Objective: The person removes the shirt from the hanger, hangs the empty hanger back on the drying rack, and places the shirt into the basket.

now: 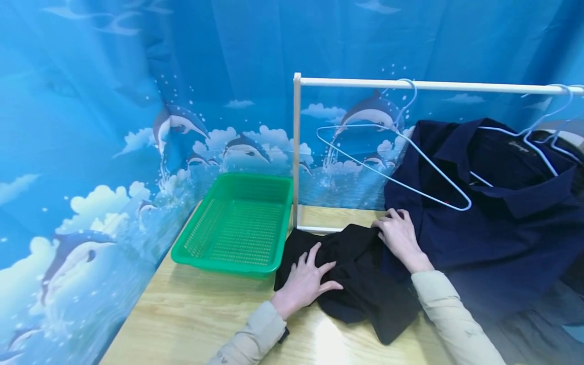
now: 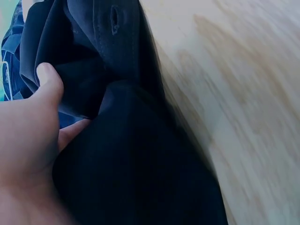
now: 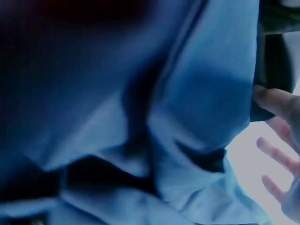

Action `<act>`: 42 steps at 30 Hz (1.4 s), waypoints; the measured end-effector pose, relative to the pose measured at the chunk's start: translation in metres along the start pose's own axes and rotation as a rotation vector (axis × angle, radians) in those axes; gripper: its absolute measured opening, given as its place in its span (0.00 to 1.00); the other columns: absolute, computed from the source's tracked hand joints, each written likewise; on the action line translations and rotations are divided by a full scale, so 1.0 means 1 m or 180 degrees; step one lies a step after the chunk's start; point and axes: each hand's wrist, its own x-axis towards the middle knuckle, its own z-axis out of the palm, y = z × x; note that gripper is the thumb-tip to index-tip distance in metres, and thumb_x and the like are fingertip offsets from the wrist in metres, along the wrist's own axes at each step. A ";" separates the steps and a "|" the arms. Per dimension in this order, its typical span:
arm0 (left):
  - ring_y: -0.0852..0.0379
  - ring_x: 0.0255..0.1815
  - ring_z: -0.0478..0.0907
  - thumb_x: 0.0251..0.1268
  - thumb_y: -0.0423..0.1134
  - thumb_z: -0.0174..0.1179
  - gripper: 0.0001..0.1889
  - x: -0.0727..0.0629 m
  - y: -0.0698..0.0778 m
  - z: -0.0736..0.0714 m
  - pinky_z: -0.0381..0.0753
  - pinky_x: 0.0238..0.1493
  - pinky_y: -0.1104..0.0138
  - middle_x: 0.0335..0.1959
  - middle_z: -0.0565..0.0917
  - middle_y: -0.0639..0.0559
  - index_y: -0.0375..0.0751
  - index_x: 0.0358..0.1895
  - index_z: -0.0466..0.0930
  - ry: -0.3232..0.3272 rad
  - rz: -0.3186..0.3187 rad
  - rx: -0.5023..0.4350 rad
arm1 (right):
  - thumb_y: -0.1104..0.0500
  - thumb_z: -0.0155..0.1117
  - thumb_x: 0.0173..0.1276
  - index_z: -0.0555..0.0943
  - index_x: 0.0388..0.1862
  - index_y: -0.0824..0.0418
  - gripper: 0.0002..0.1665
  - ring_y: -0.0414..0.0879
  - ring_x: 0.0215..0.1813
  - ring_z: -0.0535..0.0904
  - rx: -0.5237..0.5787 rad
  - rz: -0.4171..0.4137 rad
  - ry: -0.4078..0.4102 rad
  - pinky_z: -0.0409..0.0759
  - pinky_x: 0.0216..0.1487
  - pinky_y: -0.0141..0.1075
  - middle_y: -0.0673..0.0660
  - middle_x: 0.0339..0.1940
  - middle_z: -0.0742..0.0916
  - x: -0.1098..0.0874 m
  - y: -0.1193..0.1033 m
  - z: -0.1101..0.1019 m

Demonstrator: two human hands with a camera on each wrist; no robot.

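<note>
A crumpled black garment [image 1: 360,274] lies on the table, and the left wrist view shows a buttonhole along one stitched edge of its dark cloth [image 2: 117,56]. My left hand [image 1: 303,279] rests on its left part with the fingers spread and the thumb apart. At the garment's upper right edge, my right hand [image 1: 399,235] pinches the cloth with bent fingers. In the right wrist view, fingers [image 3: 276,101] touch dark cloth at the right edge, while blurred blue cloth fills most of the picture.
A green plastic basket [image 1: 232,270] stands to the left. Behind the garment rises a white rack [image 1: 356,82] bearing a bare light-blue hanger [image 1: 424,158]. Navy shirts [image 1: 493,238] on hangers crowd the right side. A dolphin-print curtain [image 1: 228,76] closes off the back and left.
</note>
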 end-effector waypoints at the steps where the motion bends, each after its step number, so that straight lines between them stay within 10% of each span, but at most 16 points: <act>1: 0.31 0.65 0.71 0.65 0.71 0.53 0.32 0.000 0.000 0.000 0.80 0.53 0.40 0.78 0.57 0.39 0.61 0.67 0.79 0.0016 -0.0013 -0.0011 | 0.72 0.76 0.48 0.89 0.34 0.58 0.14 0.58 0.46 0.77 0.0034 -0.0026 0.0133 0.70 0.59 0.60 0.55 0.33 0.90 0.002 -0.002 -0.004; 8: 0.31 0.63 0.73 0.67 0.69 0.53 0.30 0.002 0.002 -0.002 0.80 0.52 0.39 0.77 0.59 0.38 0.61 0.67 0.80 0.0099 -0.0078 -0.0100 | 0.71 0.75 0.50 0.89 0.40 0.56 0.18 0.57 0.44 0.85 0.0564 0.0005 0.0978 0.68 0.71 0.53 0.58 0.37 0.90 0.014 -0.038 -0.051; 13: 0.32 0.59 0.76 0.68 0.66 0.55 0.27 0.002 0.001 -0.001 0.81 0.51 0.42 0.75 0.62 0.37 0.58 0.62 0.83 0.0315 -0.0095 -0.0190 | 0.63 0.74 0.54 0.89 0.39 0.58 0.11 0.57 0.37 0.84 0.0594 -0.0100 0.1082 0.72 0.66 0.57 0.58 0.36 0.87 0.009 -0.066 -0.074; 18: 0.33 0.55 0.80 0.68 0.61 0.61 0.23 0.002 -0.002 0.004 0.83 0.48 0.47 0.71 0.67 0.34 0.50 0.54 0.85 0.0583 -0.0060 -0.0254 | 0.54 0.75 0.60 0.90 0.39 0.57 0.11 0.56 0.45 0.85 0.0713 -0.0027 0.0474 0.79 0.51 0.53 0.56 0.45 0.88 -0.024 -0.087 -0.066; 23: 0.33 0.57 0.79 0.64 0.59 0.67 0.24 0.003 -0.006 0.002 0.84 0.50 0.47 0.72 0.66 0.33 0.48 0.56 0.80 0.0557 -0.0010 -0.0324 | 0.35 0.71 0.61 0.89 0.52 0.57 0.31 0.52 0.53 0.85 0.0588 -0.0198 -0.0418 0.79 0.51 0.50 0.57 0.53 0.89 -0.060 -0.100 -0.052; 32: 0.29 0.68 0.70 0.47 0.66 0.75 0.62 0.001 -0.025 -0.012 0.78 0.59 0.42 0.79 0.52 0.30 0.47 0.82 0.49 0.0387 0.0176 -0.0374 | 0.23 0.75 0.34 0.86 0.57 0.49 0.52 0.70 0.75 0.62 0.0581 -0.0572 -0.0523 0.66 0.64 0.70 0.64 0.72 0.73 -0.065 -0.081 -0.050; 42: 0.19 0.72 0.59 0.39 0.71 0.75 0.70 0.012 -0.023 -0.005 0.67 0.62 0.29 0.80 0.53 0.32 0.53 0.83 0.41 -0.0472 -0.0171 -0.0223 | 0.22 0.79 0.26 0.66 0.77 0.53 0.77 0.70 0.74 0.65 0.0601 -0.0288 -0.1307 0.60 0.64 0.77 0.71 0.76 0.66 -0.050 -0.086 -0.019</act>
